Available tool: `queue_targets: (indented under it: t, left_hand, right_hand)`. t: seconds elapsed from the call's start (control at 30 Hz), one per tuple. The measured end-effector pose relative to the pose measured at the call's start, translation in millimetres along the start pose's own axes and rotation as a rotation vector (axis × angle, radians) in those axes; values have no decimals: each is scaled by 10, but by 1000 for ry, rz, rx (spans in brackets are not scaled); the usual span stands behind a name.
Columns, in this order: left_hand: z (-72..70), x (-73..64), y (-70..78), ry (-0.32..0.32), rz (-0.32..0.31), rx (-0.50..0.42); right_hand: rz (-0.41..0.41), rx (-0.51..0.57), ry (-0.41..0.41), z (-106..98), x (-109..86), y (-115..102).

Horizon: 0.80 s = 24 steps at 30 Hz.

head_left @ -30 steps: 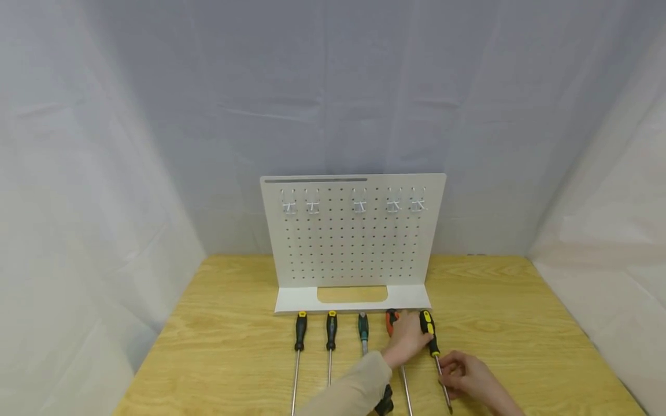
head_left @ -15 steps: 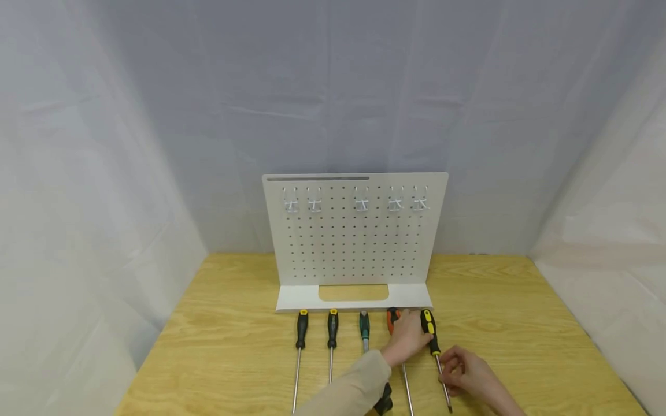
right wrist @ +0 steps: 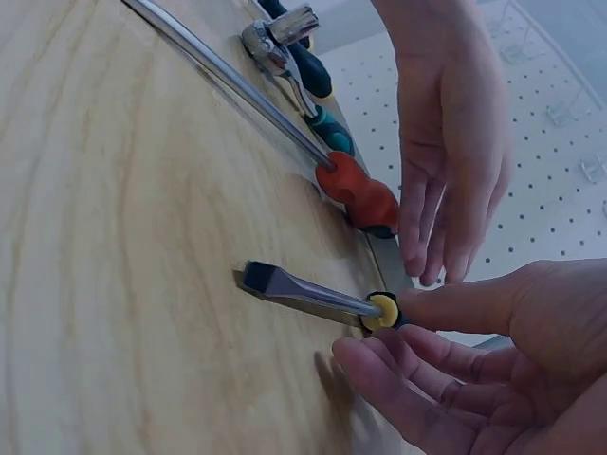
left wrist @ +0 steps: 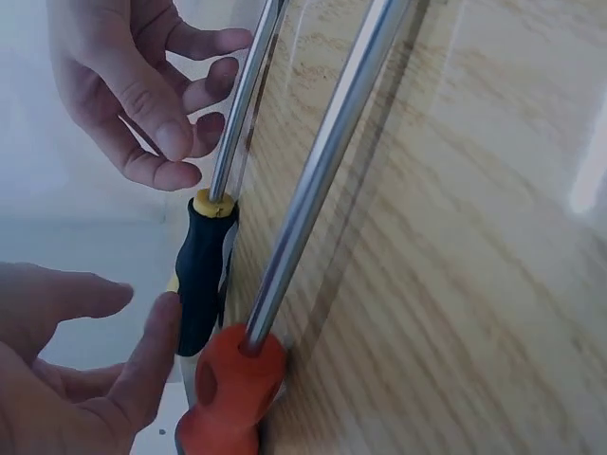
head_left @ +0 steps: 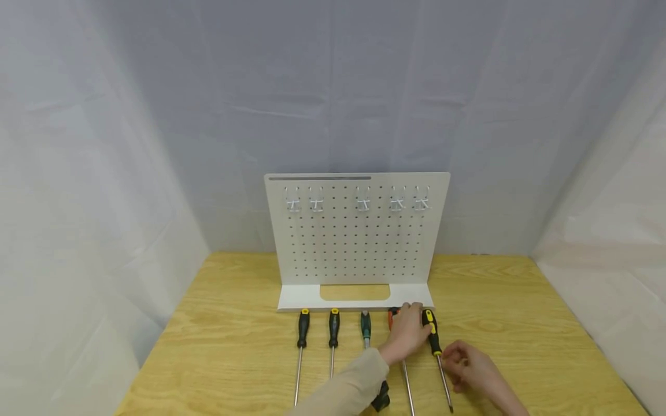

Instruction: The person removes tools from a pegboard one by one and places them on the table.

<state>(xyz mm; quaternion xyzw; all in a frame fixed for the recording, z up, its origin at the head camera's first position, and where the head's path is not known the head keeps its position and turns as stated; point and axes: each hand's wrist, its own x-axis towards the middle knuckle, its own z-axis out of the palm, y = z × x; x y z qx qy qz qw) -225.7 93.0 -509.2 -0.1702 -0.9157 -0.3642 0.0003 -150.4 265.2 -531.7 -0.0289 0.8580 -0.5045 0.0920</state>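
A black-and-yellow flat-blade screwdriver [head_left: 435,344] lies on the wooden table at the right end of a row of tools. My left hand [head_left: 408,334] is over its handle, with a fingertip right at the grip in the left wrist view. Just left of it, an orange-handled screwdriver [left wrist: 232,384] lies partly under that hand in the head view. My right hand [head_left: 473,368] is beside the flat-blade screwdriver's shaft, fingers loosely bent. Its thumb and fingers stand apart around the yellow collar [right wrist: 382,311] in the right wrist view, pinching nothing.
Two black screwdrivers [head_left: 303,330] with yellow ends and a green-handled ratchet [head_left: 366,326] lie further left. Behind the row stands a white pegboard [head_left: 359,248] bearing several clear hooks [head_left: 363,203]. Pale curtains surround the table [head_left: 234,323].
My right hand has eased off the screwdriver's shaft, its fingers parting from it. My left hand has lifted slightly from the handle. The tools keep their places.
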Motion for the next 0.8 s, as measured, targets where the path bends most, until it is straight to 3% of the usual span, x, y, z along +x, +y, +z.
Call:
queue_targets:
  t: [0.17, 0.3, 0.37, 0.63, 0.8]
  left_hand:
    - [-109, 11, -93, 48, 52, -163]
    - [-237, 5, -209, 24, 115, -300]
    - [-315, -3, -272, 12, 134, -321]
    - [-701, -77, -559, -9, 137, -248]
    - [-1017, -149, -802, 22, 140, -203]
  right_hand:
    - [-42, -40, 20, -63, 77, -56]
    - [-68, -41, 56, -97, 144, -96]
    - [-65, -40, 83, -107, 168, -116]
    - [-33, -93, 186, -133, 257, -171]
    - [-117, -135, 236, -227, 346, -153]
